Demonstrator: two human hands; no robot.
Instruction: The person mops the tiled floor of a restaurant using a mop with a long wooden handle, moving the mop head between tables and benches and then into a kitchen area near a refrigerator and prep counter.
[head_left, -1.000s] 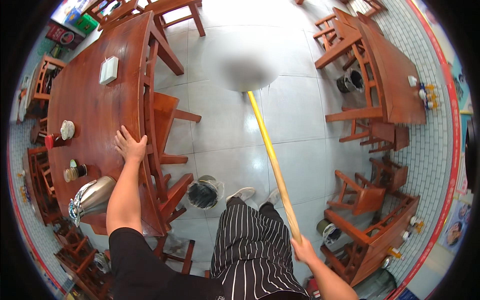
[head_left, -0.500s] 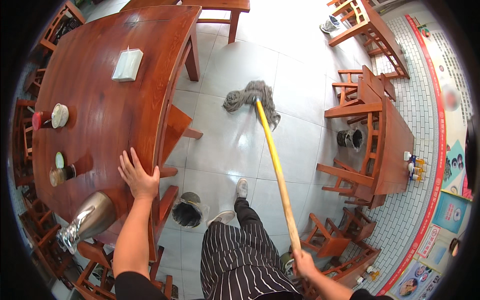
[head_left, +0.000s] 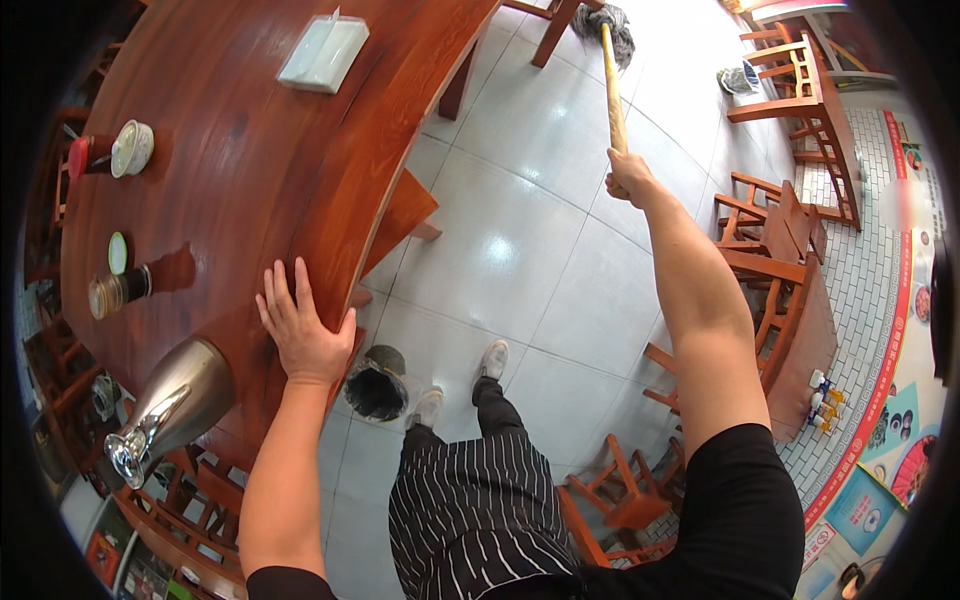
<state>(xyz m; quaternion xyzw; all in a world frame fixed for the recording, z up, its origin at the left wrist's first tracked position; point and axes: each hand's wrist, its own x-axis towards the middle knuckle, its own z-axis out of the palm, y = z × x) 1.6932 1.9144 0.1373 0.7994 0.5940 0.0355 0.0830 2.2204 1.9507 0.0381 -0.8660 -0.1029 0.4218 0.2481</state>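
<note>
My right hand (head_left: 628, 178) grips a mop by its yellow wooden handle (head_left: 613, 95), with the arm stretched far forward. The grey string mop head (head_left: 612, 38) lies on the tiled floor at the top of the view, beside a wooden table leg. Flat on the edge of the large reddish-brown table (head_left: 230, 200) rests my left hand (head_left: 303, 325), fingers spread and holding nothing. A metal vacuum jug (head_left: 185, 400) stands near that hand. Further along the tabletop are a glass jar (head_left: 118, 292), a green-rimmed lid (head_left: 118, 253), a white-lidded tub (head_left: 133, 148) and a white napkin box (head_left: 323, 52).
A black-lined bin (head_left: 377, 385) stands by the table near my feet. Wooden chairs (head_left: 765, 215) and tables line the right side, with another lined bin (head_left: 738, 78) further off. Small bottles (head_left: 825, 402) sit by the white-tiled wall. A wooden stool (head_left: 400, 215) juts from under the large table.
My right hand has swung forward from near my hip, pushing the mop head farther away toward the top. My left hand stays on the table while the view has shifted.
</note>
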